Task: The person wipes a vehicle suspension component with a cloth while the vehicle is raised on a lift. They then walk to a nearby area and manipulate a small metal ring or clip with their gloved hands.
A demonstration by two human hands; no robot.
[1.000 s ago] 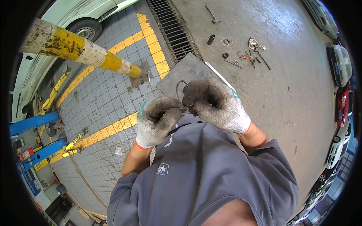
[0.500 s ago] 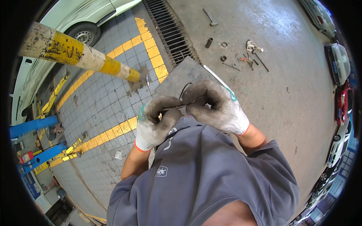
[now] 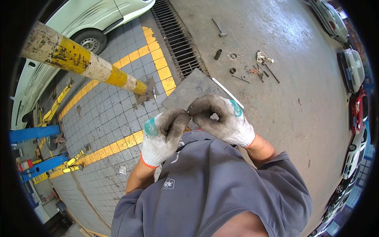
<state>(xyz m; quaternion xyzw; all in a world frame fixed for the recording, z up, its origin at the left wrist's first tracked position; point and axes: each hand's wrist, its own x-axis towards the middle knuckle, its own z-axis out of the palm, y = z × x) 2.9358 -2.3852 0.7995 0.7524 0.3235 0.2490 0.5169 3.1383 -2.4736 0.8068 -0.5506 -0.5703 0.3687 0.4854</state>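
Indoors: grey concrete workshop floor (image 3: pixel 288 118) beside grey tiles (image 3: pixel 112 104) | pale-green van (image 3: pixel 92 19), upper left | scuffed yellow-and-white round pole (image 3: pixel 85 61), partly blocking it | dark-grey flat panel (image 3: pixel 191 89), just beyond the hands | left hand (image 3: pixel 164 132), right hand (image 3: pixel 221 120), soiled white knit gloves (image 3: pixel 152 152), fingertips together; cannot tell what's pinched, hidden between them | black metal tube (image 3: pixel 218 54), upright on concrete

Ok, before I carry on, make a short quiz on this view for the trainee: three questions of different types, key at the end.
1. True or false: the left hand and the right hand both wear gloves.
2. Which lies right beside the grey board? A) a tyre B) a white strip C) orange-handled pliers
3. Fill in: the slanting pole is painted yellow and ____.

Key: 1. True; 2. B; 3. white
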